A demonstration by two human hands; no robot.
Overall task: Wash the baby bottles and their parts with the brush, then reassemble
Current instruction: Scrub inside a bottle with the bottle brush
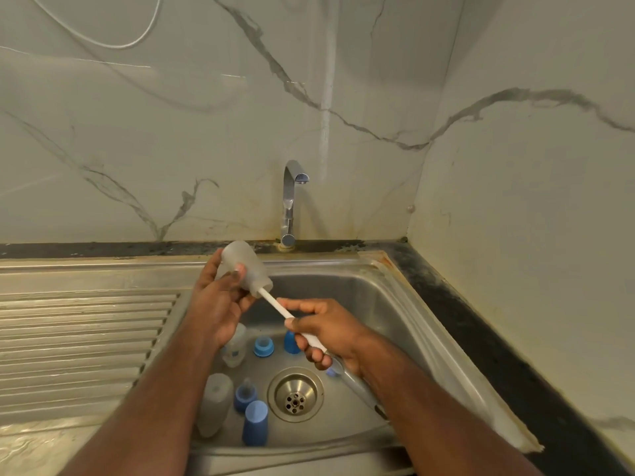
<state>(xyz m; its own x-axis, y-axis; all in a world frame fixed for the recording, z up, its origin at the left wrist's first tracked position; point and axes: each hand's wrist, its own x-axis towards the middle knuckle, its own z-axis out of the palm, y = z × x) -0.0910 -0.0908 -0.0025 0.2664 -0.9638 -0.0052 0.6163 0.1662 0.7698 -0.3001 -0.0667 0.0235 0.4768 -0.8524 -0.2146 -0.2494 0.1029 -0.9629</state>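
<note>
Bottle (245, 266) grasped in left hand (220, 304) fingers above sink (385, 304), brush (292, 317) handle clenched in right hand (326, 334) fingers

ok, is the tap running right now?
No, nothing flows from the spout of the tap, while the left hand holds a bottle and the right hand works the brush inside it.

Veined marble walls (171, 132), dark counter edge (481, 321), steel drainboard (79, 331)
</note>
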